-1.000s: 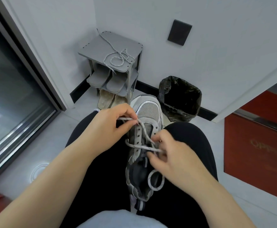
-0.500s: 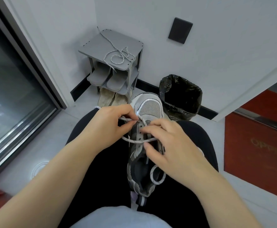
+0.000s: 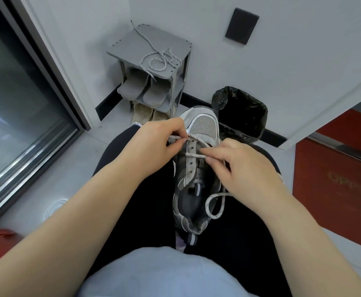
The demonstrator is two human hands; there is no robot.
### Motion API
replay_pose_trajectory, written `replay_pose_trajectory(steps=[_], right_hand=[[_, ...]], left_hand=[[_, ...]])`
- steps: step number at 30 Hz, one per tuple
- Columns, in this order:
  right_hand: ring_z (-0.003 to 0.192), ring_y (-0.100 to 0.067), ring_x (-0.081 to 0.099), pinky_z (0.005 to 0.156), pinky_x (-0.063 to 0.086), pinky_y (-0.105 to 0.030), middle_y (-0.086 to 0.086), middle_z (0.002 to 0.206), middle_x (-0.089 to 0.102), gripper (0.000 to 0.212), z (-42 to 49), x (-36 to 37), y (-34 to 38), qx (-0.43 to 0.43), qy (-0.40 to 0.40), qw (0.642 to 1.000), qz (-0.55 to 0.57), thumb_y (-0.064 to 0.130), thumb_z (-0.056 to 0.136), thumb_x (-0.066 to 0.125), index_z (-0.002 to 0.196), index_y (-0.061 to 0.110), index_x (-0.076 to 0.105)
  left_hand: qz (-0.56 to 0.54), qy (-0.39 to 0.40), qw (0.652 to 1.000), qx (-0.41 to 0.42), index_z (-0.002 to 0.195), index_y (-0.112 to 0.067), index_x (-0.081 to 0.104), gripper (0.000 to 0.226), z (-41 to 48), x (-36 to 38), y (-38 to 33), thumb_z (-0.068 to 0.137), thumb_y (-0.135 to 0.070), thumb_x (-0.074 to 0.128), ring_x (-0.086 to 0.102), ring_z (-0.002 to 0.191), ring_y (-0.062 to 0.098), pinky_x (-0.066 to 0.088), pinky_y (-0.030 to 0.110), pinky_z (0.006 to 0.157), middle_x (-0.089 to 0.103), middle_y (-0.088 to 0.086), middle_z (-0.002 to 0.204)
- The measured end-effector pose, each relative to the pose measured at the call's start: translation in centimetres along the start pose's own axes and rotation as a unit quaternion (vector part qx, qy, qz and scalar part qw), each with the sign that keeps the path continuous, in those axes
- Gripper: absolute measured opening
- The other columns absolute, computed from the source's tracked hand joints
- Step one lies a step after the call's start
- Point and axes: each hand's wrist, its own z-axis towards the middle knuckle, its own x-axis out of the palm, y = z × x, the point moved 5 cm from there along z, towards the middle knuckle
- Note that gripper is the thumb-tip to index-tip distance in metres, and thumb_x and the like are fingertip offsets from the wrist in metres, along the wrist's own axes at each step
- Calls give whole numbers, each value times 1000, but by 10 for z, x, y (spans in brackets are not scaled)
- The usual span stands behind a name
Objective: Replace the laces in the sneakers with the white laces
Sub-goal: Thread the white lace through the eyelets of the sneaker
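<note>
Head view looks down at a pale grey floor (image 3: 68,168) in a white-walled corner, with a glass sliding door (image 3: 14,103) on the left and a red cabinet (image 3: 336,179) on the right. 1 grey sneaker (image 3: 204,125) lies on the person's black-trousered lap (image 3: 145,211), toe toward the wall. 1 speckled white lace (image 3: 215,205) runs through the eyelets nearest the toe. The left hand (image 3: 154,144) pinches 1 end beside the toe, and the right hand (image 3: 246,168) pinches the strand crossing the tongue. 1 grey shoe rack (image 3: 132,46) bears 1 loose lace (image 3: 160,61) on top, with 2 pairs of slippers (image 3: 136,86) below. 1 black-bagged bin (image 3: 241,112) stands near it.
</note>
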Motion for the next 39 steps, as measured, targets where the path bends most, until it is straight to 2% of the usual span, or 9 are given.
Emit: replay_pose_trajectory(steps=[3, 8, 11, 14, 17, 19, 24, 33, 39], right_hand=[[80, -13, 52, 63, 41, -31, 11, 78, 49, 28, 1, 2, -9, 51, -44, 997, -30, 40, 94, 46, 115, 37, 63], [98, -23, 62, 79, 49, -35, 3, 103, 71, 26, 6, -10, -45, 155, -101, 983, -10, 26, 95, 46, 111, 30, 67], [83, -16, 62, 73, 45, -28, 4, 87, 71, 23, 8, -12, -50, 139, -87, 986, 13, 20, 94, 48, 102, 25, 69], [86, -9, 61, 76, 41, -18, 8, 93, 70, 21, 6, -10, -43, 109, -84, 989, 61, 17, 92, 55, 103, 23, 72], [88, -6, 63, 82, 49, -26, 20, 83, 64, 14, 4, -8, -36, 84, -101, 985, 111, 23, 86, 64, 94, 27, 74], [82, -4, 62, 75, 51, -32, 20, 78, 61, 9, 3, -10, -37, 86, -121, 983, 106, 28, 84, 67, 89, 32, 73], [64, -1, 43, 58, 33, -21, 15, 67, 40, 7, 8, -9, -41, 89, -95, 989, 71, 29, 86, 62, 84, 34, 67], [69, -6, 44, 66, 40, -30, 11, 71, 42, 8, 18, 7, -40, 87, -77, 989, 87, 28, 87, 61, 81, 32, 65], [70, -4, 48, 73, 46, -30, 11, 80, 54, 7, 22, 8, -44, 115, -126, 975, 140, 23, 79, 72, 77, 26, 65]], left_hand=[[2, 7, 1000, -5, 89, -18, 64, 5, 0, 0, 0, 85, -17, 61, 57, 71, 12, 45, 29, 67, 66, -6, 79], [-3, 4, 1000, 22, 94, -17, 71, 14, -1, 2, -2, 85, -11, 62, 61, 86, 12, 44, 25, 79, 69, -2, 94], [1, 2, 999, 33, 94, -16, 71, 14, 1, 2, -1, 85, -10, 62, 61, 86, 13, 46, 27, 79, 69, -1, 93], [-7, 6, 999, 49, 93, -15, 71, 13, 1, 2, -3, 85, -9, 61, 58, 83, 8, 44, 20, 76, 67, -2, 90], [-15, 16, 998, 56, 91, -16, 70, 12, 0, 2, -4, 86, -10, 61, 55, 83, 4, 43, 17, 75, 66, -4, 89], [-9, 17, 998, 59, 91, -16, 70, 12, -1, 2, -5, 86, -10, 61, 55, 81, 5, 43, 17, 73, 65, -4, 87], [19, 20, 998, 58, 92, -15, 70, 13, -2, 3, -7, 86, -9, 60, 57, 80, 13, 41, 16, 70, 64, 0, 88], [49, 23, 996, 64, 93, -14, 69, 13, -2, 4, -8, 86, -9, 59, 51, 76, 9, 35, 11, 69, 63, 1, 90], [87, 39, 992, 85, 92, -11, 69, 12, 5, 6, -11, 86, -9, 59, 59, 84, 20, 32, 15, 70, 64, 4, 89]])
